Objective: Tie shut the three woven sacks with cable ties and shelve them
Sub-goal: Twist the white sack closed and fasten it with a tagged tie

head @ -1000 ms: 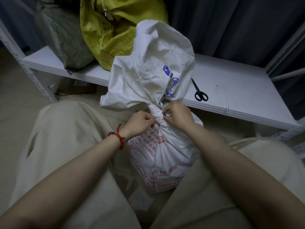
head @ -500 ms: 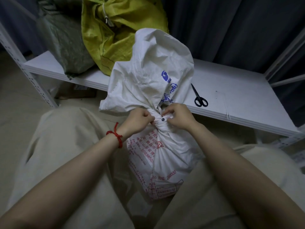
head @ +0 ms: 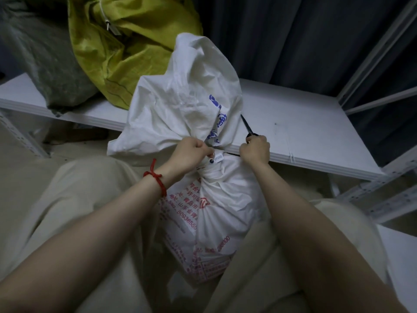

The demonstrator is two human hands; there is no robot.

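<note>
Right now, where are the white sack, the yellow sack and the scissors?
white sack [head: 225,211], head view, on its bulging body below the tied neck.
yellow sack [head: 140,48], head view, on its crumpled front face.
scissors [head: 246,127], head view, on the exposed blade; handles hidden.

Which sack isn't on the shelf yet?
The white sack, standing between the person's knees in front of the shelf. The yellow sack and the grey-green sack already sit on it.

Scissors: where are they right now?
Head view: the scissors lie on the white shelf, just right of the white sack, handles hidden behind the right hand.
</note>
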